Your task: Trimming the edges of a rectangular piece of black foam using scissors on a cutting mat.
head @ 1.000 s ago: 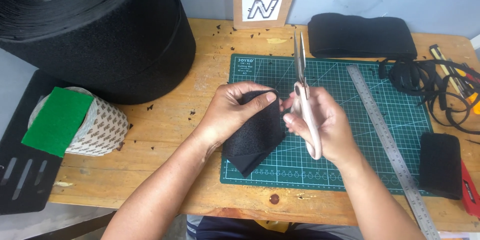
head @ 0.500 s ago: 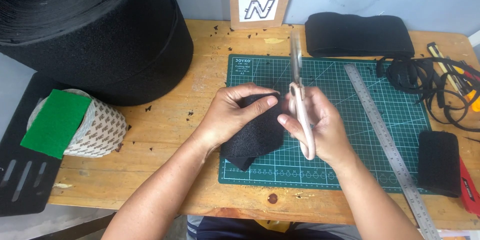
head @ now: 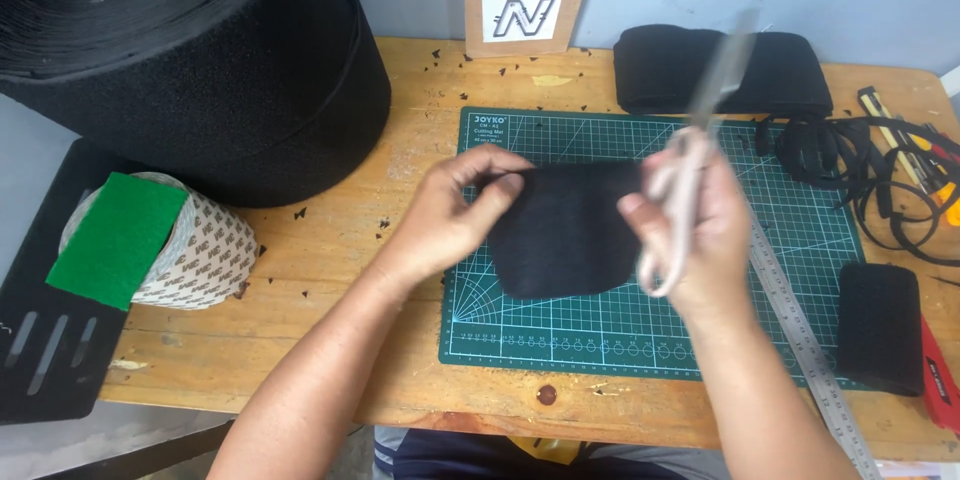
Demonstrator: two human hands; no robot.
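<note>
Black fabric piece (head: 565, 230) is held over the green cutting mat (head: 800, 240), its left edge pinched by the left hand (head: 455, 215), while the right hand (head: 700, 230), fingers closed through white-handled scissors (head: 690, 170), holds motion-blurred blades that could, I judge, nick fingers or cut crooked.

1. A black piece of fabric (head: 565, 230) is held over a dark green cutting mat (head: 800, 240) that is marked with a fine white grid.
2. Scissors (head: 685, 180) with pale, whitish handles and silver blades are seen.
3. A very large black roll (head: 200, 50) is set on a light brown wooden table (head: 330, 340).
4. A white tape roll (head: 205, 255) printed with a repeated dark pattern is topped by a bright green square (head: 115, 238).
5. A silver metal ruler (head: 810, 360) and a flat black block (head: 880, 328) are seen at the right.
</note>
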